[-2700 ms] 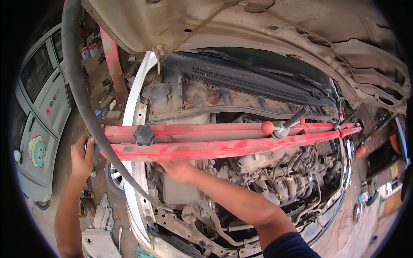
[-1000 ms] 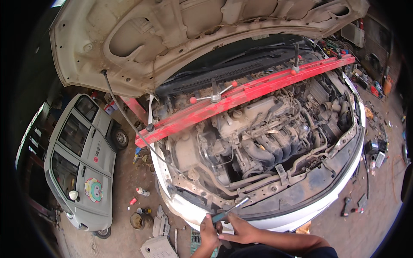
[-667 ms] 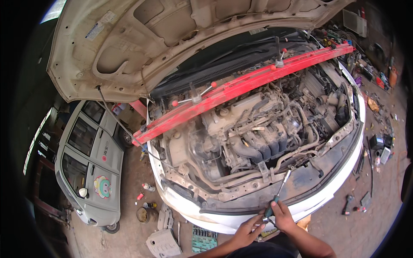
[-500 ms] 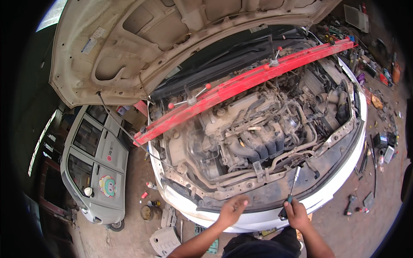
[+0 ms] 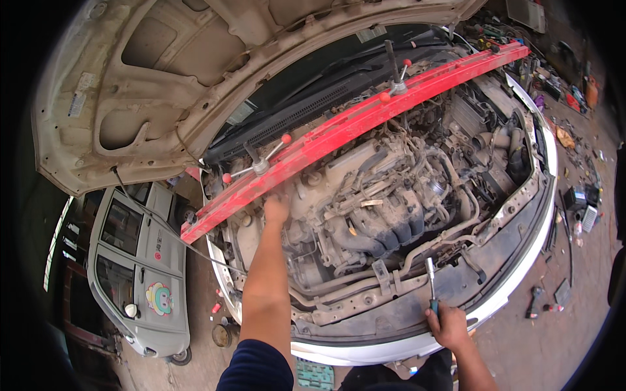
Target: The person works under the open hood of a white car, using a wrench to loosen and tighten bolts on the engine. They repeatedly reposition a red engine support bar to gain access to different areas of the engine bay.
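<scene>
My left hand (image 5: 276, 208) reaches into the dusty engine bay (image 5: 365, 189), just below the red support beam (image 5: 345, 137) lying across it; its fingertips are hidden and blurred among the parts. The beam carries threaded posts with red-knobbed handles (image 5: 259, 166). My right hand (image 5: 448, 326) is closed on a tool (image 5: 431, 280) with a teal-and-black handle and an upright silver shaft, held over the front edge of the engine bay.
Overhead, the raised hood (image 5: 163, 78) rests on a thin prop rod. A grey small van (image 5: 127, 287) stands at the left. A green tool case (image 5: 314, 371) lies on the floor near my feet; assorted tools and parts (image 5: 577, 202) lie at the right.
My left hand has left the tool and moved up into the engine bay toward the beam. My right hand still holds the tool, which stands more upright and slightly further left.
</scene>
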`<state>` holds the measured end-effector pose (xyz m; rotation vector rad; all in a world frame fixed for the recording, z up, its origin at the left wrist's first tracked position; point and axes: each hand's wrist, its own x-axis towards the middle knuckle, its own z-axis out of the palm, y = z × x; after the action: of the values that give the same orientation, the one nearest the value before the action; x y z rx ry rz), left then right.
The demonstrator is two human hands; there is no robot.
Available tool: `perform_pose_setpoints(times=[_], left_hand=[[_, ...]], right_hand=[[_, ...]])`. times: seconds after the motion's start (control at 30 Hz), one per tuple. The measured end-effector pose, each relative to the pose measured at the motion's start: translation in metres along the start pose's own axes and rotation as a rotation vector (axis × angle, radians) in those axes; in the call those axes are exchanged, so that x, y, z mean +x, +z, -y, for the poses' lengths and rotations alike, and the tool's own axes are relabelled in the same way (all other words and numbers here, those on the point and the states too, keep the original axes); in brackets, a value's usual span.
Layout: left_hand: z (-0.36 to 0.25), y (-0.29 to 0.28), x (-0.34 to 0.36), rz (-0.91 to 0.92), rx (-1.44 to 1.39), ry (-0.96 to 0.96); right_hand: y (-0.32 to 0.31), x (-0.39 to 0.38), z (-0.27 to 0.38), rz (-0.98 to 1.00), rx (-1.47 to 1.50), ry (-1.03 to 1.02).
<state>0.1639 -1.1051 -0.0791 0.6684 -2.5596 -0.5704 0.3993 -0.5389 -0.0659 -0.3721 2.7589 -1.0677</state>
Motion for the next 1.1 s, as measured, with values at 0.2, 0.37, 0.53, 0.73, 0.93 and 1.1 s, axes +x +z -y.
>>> perform_pose_setpoints(times=[0.2,0.37,0.53,0.73,0.93,1.1], left_hand=[[-0.015,-0.036,-0.001,-0.14,0.099,0.154],[-0.032,-0.035,-0.008,0.015,0.081,0.045],[-0.01,-0.038,-0.021,0.004,-0.025,0.082],[0.001,-0.077,-0.081,-0.014,-0.341,0.052],[-0.026,-0.113,-0.28,0.233,-0.451,0.095],[-0.045,-0.143,-0.37,0.318,-0.464,0.251]], right_hand=[[-0.003,-0.001,0.006,0.025,-0.022,-0.035],[0.001,-0.002,0.003,0.005,-0.018,-0.022],[0.003,-0.004,0.004,-0.014,0.0,-0.04],[0.003,-0.002,0.004,-0.034,0.05,-0.046],[0.008,-0.001,0.004,-0.01,-0.043,-0.053],[-0.006,0.003,0.03,0.175,-0.378,-0.24]])
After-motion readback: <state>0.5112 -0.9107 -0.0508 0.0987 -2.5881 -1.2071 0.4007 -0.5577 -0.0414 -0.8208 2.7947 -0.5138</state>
